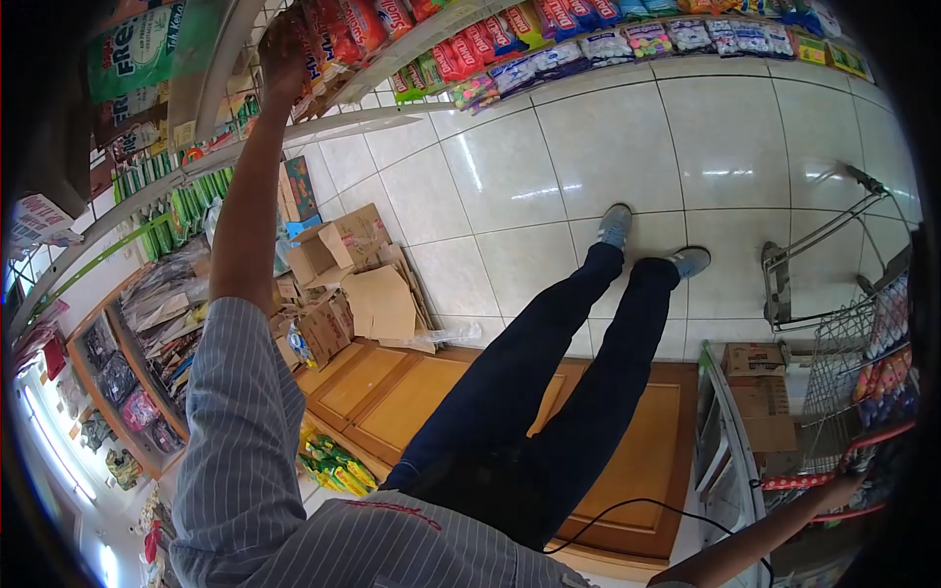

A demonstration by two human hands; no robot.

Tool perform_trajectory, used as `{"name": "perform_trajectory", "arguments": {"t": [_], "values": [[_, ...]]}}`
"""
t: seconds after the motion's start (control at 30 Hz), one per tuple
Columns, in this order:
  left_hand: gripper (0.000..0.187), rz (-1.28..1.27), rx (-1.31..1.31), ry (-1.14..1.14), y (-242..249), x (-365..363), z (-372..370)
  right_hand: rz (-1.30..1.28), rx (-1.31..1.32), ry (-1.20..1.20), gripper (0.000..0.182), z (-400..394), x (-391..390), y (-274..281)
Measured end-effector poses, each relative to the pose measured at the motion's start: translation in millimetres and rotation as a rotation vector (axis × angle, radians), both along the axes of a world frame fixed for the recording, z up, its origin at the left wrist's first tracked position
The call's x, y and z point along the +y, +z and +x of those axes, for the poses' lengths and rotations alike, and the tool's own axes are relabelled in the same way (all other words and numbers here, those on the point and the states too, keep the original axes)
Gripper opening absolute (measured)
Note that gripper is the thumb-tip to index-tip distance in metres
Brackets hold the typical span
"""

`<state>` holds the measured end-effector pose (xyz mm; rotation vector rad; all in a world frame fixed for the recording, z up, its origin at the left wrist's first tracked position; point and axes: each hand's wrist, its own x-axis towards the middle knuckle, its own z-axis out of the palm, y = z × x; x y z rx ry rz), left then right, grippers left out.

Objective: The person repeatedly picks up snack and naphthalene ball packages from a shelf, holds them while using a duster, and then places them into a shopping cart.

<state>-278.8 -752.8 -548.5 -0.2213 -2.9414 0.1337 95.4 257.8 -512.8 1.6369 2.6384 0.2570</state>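
Observation:
At the upper left, my left hand (282,51) reaches up to a shelf, beside red and orange snack packets (365,24). It is in shade, and its fingers cannot be made out. Far to the lower right, my right hand (839,490) is closed round the red dotted handle (799,481) of a wire shopping cart (828,377). Colourful packs lie in the cart, partly cut off by the dark edge of the view.
Flattened cardboard boxes (380,302) lie on the floor by wooden panels (421,392). Rows of packets (534,69) line a shelf along the top. A metal trolley frame (779,284) stands at the right. Green packs (196,201) fill a left shelf.

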Motion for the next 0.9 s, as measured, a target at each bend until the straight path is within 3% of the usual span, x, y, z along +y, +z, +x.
{"name": "perform_trajectory", "arguments": {"t": [0.1, 0.2, 0.33, 0.4, 0.5, 0.57, 0.63, 0.67, 0.7, 0.73, 0.77, 0.83, 0.87, 0.9], "values": [[0.031, -0.437, 0.198, -0.318, -11.4, -13.9, -5.7, 0.024, -0.013, 0.042, 0.049, 5.6, 9.5, -2.5], [0.036, -0.346, 0.15, -0.26, -10.6, -13.7, -2.5, 0.042, -0.022, 0.08, 0.049, 10.7, 14.5, -6.1], [0.04, -0.428, 0.164, -0.3, -12.4, -12.9, -9.5, 0.072, -0.052, 0.151, 0.049, 19.1, 19.7, -11.1], [0.041, -0.412, 0.076, -0.21, 1.4, 20.3, -2.5, 0.114, -0.087, 0.228, 0.049, 27.5, 33.6, -17.4], [0.045, -0.634, 0.229, -0.178, 21.3, 76.2, 21.4, 0.21, -0.09, 0.408, 0.058, 51.3, 72.6, -42.1], [0.052, -0.265, -0.037, -0.092, 7.3, 85.7, 46.2, 0.17, -0.036, 0.394, 0.057, 43.7, 48.6, -39.8], [0.06, 0.223, 0.032, -0.07, 0.9, 145.1, 112.1, 0.107, -0.089, 0.173, 0.051, 16.6, 5.0, -26.6], [0.065, 0.462, 0.084, -0.086, -1.6, 176.3, 145.3, 0.073, -0.02, 0.193, 0.05, 25.5, 25.2, -46.6], [0.068, 0.642, -0.033, -0.006, -32.5, 187.7, 200.4, 0.01, -0.043, 0.161, 0.043, 20.5, 16.5, -40.6], [0.07, 0.217, -0.204, -0.151, 23.3, 234.2, 242.4, -0.077, 0.658, 0.408, 0.041, 42.0, 75.5, -102.1], [0.069, 0.227, -0.308, -0.167, 42.4, 255.4, 286.3, -0.256, 0.359, -0.004, 0.041, 8.2, -15.7, -8.1], [0.068, 0.56, -0.353, -0.007, 25.9, 265.2, 396.5, -0.467, 0.733, -0.336, 0.056, -2.7, -33.6, 24.5], [0.068, 0.68, -0.358, 0.054, -6.1, 257.5, 463.2, -0.522, 0.861, -0.299, 0.061, -0.2, -47.1, 47.0], [0.064, 0.699, -0.373, 0.057, -68.4, 235.1, 542.0, -0.573, 0.989, -0.265, 0.066, 3.4, -63.6, 65.4]]}}
